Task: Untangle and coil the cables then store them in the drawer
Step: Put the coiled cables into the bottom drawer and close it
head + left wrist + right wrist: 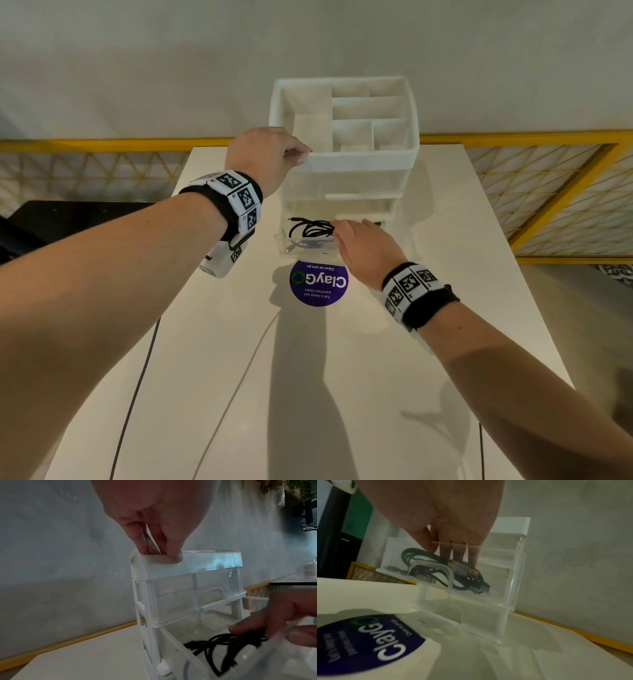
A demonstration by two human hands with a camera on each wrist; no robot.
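A clear plastic drawer unit [342, 185] with a white compartment tray on top stands at the back of the white table. Its bottom drawer [308, 248] is pulled out toward me. A bundle of black cables [310, 228] lies inside it. My left hand [301, 154] pinches the front left corner of the top tray's rim, thumb outside and fingers inside [163, 553]. My right hand [342, 229] reaches down into the open drawer. Its thumb and fingers hold the cables [412, 555] near their middle [214, 642].
A round purple ClayGo sticker [318, 282] lies on the table just in front of the drawer. A yellow-framed rail [102, 144] and a grey wall run behind the table. A black surface [68, 219] sits off the left edge. Thin wires [137, 394] trail across the near tabletop.
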